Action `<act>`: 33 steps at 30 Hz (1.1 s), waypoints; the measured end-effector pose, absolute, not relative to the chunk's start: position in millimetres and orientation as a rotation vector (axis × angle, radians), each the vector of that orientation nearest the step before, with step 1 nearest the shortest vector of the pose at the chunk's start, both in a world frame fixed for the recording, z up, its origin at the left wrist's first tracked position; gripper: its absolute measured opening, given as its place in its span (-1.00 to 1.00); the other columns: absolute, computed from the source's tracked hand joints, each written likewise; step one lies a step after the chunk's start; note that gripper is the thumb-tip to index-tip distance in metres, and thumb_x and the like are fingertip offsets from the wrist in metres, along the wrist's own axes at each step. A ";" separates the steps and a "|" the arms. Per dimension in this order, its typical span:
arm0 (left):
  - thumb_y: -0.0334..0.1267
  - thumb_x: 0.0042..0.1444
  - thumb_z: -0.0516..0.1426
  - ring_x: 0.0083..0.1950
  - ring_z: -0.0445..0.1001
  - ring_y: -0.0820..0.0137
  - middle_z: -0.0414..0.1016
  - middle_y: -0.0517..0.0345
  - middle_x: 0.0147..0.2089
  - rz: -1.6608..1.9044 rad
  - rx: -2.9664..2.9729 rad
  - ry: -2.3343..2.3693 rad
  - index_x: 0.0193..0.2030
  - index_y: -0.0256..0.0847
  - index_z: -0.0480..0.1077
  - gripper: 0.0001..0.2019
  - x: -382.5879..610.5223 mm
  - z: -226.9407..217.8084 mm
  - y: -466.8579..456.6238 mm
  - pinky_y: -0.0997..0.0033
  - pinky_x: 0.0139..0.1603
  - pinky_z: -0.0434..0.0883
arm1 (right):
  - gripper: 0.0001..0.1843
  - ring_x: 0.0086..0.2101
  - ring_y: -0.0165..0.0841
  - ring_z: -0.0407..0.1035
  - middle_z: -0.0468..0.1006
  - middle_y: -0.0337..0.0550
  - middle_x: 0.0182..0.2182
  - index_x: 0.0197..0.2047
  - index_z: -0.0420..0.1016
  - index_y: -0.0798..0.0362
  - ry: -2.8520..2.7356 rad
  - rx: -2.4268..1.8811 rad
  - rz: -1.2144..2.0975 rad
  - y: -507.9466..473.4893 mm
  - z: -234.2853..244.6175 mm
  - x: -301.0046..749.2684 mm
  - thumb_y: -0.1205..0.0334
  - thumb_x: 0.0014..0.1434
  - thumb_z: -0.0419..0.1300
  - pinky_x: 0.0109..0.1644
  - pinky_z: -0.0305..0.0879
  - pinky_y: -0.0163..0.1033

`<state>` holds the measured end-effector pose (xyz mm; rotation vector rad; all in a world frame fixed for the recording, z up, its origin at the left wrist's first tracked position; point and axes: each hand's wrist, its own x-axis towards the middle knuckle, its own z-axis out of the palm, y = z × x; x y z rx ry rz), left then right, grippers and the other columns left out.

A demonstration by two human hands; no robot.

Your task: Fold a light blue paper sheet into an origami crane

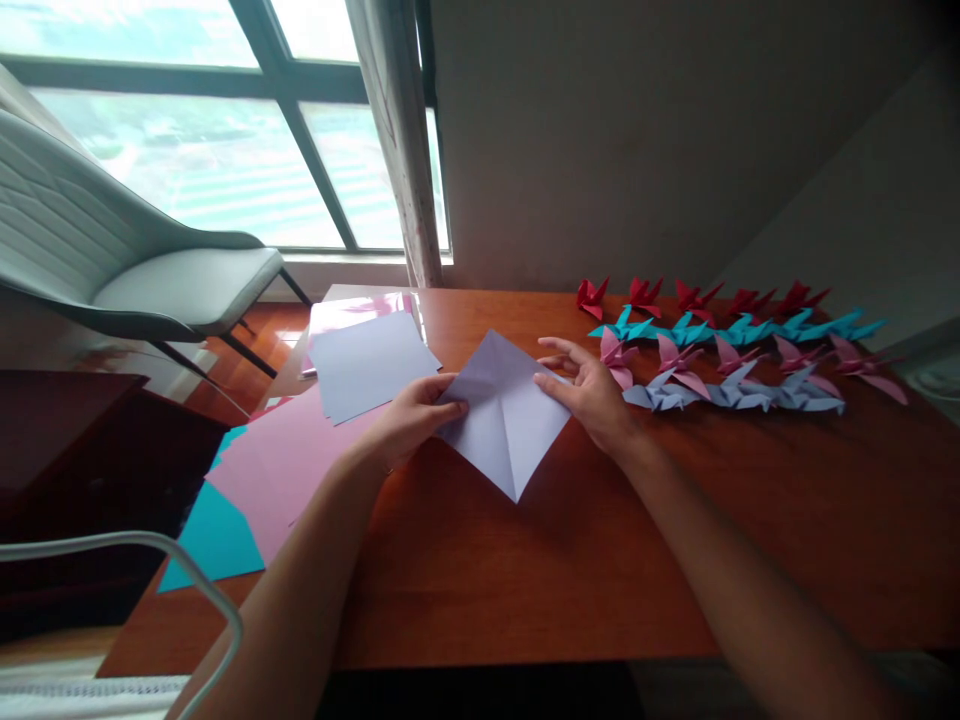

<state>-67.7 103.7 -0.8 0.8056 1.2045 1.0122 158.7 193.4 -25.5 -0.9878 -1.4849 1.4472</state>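
A lavender paper square (504,410), creased down the middle and turned like a diamond, lies on the wooden table (525,580). My left hand (416,412) pinches its left corner with closed fingers. My right hand (589,385) grips the right corner, thumb and fingers on the paper's edge, other fingers spread. Rows of folded paper cranes sit to the right: red (697,296), teal (742,327), pink (750,355) and lavender (739,393).
Stacked flat sheets lie at the left: lavender (371,362), pink (289,460) and teal (214,535), partly over the table's left edge. A grey chair (127,260) stands by the window. A white chair rail (150,560) curves at the bottom left.
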 end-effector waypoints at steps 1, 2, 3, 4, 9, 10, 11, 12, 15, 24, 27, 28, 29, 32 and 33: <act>-0.33 -0.08 0.36 -0.30 0.49 0.44 0.61 0.14 -0.24 1.014 0.797 1.199 -0.07 -0.21 0.58 -0.64 -69.0 -1.1 103.8 0.50 -0.25 0.38 | -0.45 -0.15 -0.25 0.49 0.58 -0.14 -0.16 0.04 0.46 -0.08 -1.474 -0.976 1.469 193.0 -24.6 158.5 0.15 -0.06 0.42 -0.12 0.45 -0.13; -0.32 -0.09 0.36 -0.30 0.50 0.44 0.61 0.13 -0.25 1.014 0.783 1.183 -0.08 -0.22 0.58 -0.64 -70.2 -1.3 103.8 0.48 -0.24 0.39 | -0.48 -0.15 -0.25 0.48 0.59 -0.14 -0.17 0.01 0.49 -0.06 -1.464 -0.962 1.494 192.7 -23.7 158.4 0.14 -0.06 0.43 -0.09 0.44 -0.13; -0.32 -0.09 0.36 -0.30 0.51 0.43 0.61 0.12 -0.26 1.010 0.766 1.163 -0.09 -0.22 0.58 -0.65 -71.4 -1.6 103.8 0.47 -0.23 0.40 | -0.51 -0.14 -0.25 0.48 0.60 -0.15 -0.17 -0.03 0.51 -0.06 -1.448 -0.946 1.527 192.5 -22.9 158.3 0.14 -0.07 0.44 -0.07 0.43 -0.13; -0.32 -0.09 0.37 -0.30 0.51 0.43 0.61 0.11 -0.27 1.007 0.749 1.143 -0.09 -0.23 0.58 -0.65 -72.5 -1.8 103.7 0.46 -0.23 0.42 | -0.54 -0.13 -0.26 0.48 0.61 -0.15 -0.17 -0.06 0.53 -0.05 -1.427 -0.931 1.566 192.4 -22.2 158.6 0.14 -0.07 0.44 -0.04 0.43 -0.13; -0.35 -0.07 0.37 -0.34 0.52 0.45 0.61 0.09 -0.27 1.024 0.721 1.112 -0.12 -0.24 0.58 -0.69 -77.4 -2.3 103.9 0.51 -0.28 0.46 | -0.58 -0.11 -0.28 0.49 0.62 -0.17 -0.09 -0.12 0.57 -0.05 -1.424 -0.895 1.702 192.8 -17.2 164.5 0.11 -0.09 0.46 -0.02 0.41 -0.17; -0.35 -0.07 0.37 -0.35 0.53 0.45 0.61 0.09 -0.28 1.038 0.721 1.113 -0.12 -0.24 0.59 -0.69 -78.1 -2.0 104.0 0.52 -0.29 0.47 | -0.57 -0.13 -0.29 0.49 0.62 -0.18 -0.09 -0.10 0.58 -0.05 -1.447 -0.891 1.726 192.6 -16.1 166.4 0.10 -0.07 0.46 -0.06 0.42 -0.19; -0.35 -0.06 0.37 -0.35 0.53 0.46 0.62 0.09 -0.28 1.053 0.718 1.116 -0.12 -0.24 0.59 -0.70 -78.7 -1.6 104.1 0.52 -0.30 0.48 | -0.56 -0.18 -0.31 0.50 0.62 -0.18 -0.11 -0.07 0.58 -0.05 -1.473 -0.890 1.751 192.3 -15.1 168.2 0.08 -0.05 0.44 -0.13 0.42 -0.22; -0.36 -0.06 0.37 -0.35 0.54 0.46 0.62 0.09 -0.27 1.065 0.711 1.120 -0.13 -0.24 0.59 -0.70 -79.1 -1.2 104.1 0.53 -0.30 0.48 | -0.57 -0.24 -0.34 0.50 0.63 -0.19 -0.15 -0.06 0.58 -0.05 -1.503 -0.895 1.774 192.0 -14.4 169.6 0.07 -0.02 0.43 -0.21 0.41 -0.25; -0.36 -0.05 0.37 -0.31 0.57 0.42 0.64 0.04 -0.23 1.062 0.687 1.134 -0.14 -0.25 0.58 -0.72 -79.3 1.0 103.7 0.50 -0.26 0.51 | -0.68 -0.38 -0.39 0.45 0.62 -0.21 -0.30 -0.14 0.61 -0.02 -1.567 -0.923 1.785 190.8 -14.9 170.4 0.07 0.03 0.39 -0.40 0.31 -0.33; -0.37 -0.10 0.41 -0.28 0.58 0.41 0.64 0.02 -0.19 1.014 0.712 1.162 -0.09 -0.28 0.56 -0.63 -73.6 3.1 103.0 0.50 -0.24 0.50 | -0.71 -0.37 -0.40 0.47 0.65 -0.23 -0.32 -0.23 0.62 0.00 -1.173 -0.902 1.871 189.6 -20.1 159.7 0.18 -0.08 0.43 -0.23 0.38 -0.28; -0.35 -0.08 0.40 -0.29 0.55 0.44 0.63 0.07 -0.22 1.037 0.728 1.154 -0.12 -0.27 0.56 -0.67 -74.4 -1.3 104.1 0.53 -0.27 0.48 | -0.67 -0.34 -0.36 0.50 0.65 -0.22 -0.29 -0.21 0.60 -0.01 -1.184 -0.913 1.847 190.6 -20.7 160.3 0.16 -0.10 0.45 -0.23 0.39 -0.25; -0.35 -0.08 0.40 -0.30 0.54 0.46 0.62 0.08 -0.23 1.057 0.731 1.151 -0.13 -0.26 0.56 -0.68 -74.8 -2.4 104.2 0.55 -0.29 0.47 | -0.66 -0.32 -0.34 0.50 0.65 -0.21 -0.27 -0.20 0.59 -0.01 -1.189 -0.915 1.849 191.1 -20.8 160.8 0.15 -0.10 0.44 -0.23 0.39 -0.25; -0.35 -0.07 0.39 -0.30 0.54 0.47 0.62 0.09 -0.23 1.074 0.729 1.150 -0.13 -0.26 0.56 -0.69 -75.0 -2.9 104.2 0.56 -0.30 0.47 | -0.66 -0.30 -0.33 0.51 0.65 -0.20 -0.26 -0.20 0.59 -0.01 -1.190 -0.914 1.859 191.6 -21.0 161.3 0.14 -0.09 0.44 -0.24 0.39 -0.25; -0.33 -0.06 0.39 -0.32 0.52 0.46 0.61 0.09 -0.23 1.039 0.719 1.168 -0.12 -0.25 0.56 -0.69 -73.5 -0.5 102.6 0.53 -0.30 0.47 | -0.70 -0.29 -0.34 0.49 0.64 -0.18 -0.23 -0.20 0.58 0.00 -1.165 -0.905 1.913 193.7 -21.7 162.8 0.16 -0.04 0.41 -0.27 0.40 -0.29; -0.30 -0.05 0.39 -0.30 0.53 0.44 0.61 0.08 -0.22 1.004 0.733 1.180 -0.11 -0.25 0.56 -0.69 -72.3 1.4 101.7 0.51 -0.29 0.47 | -0.72 -0.30 -0.36 0.48 0.64 -0.19 -0.23 -0.21 0.58 0.00 -1.147 -0.907 1.927 194.5 -22.2 163.3 0.17 -0.04 0.40 -0.30 0.39 -0.31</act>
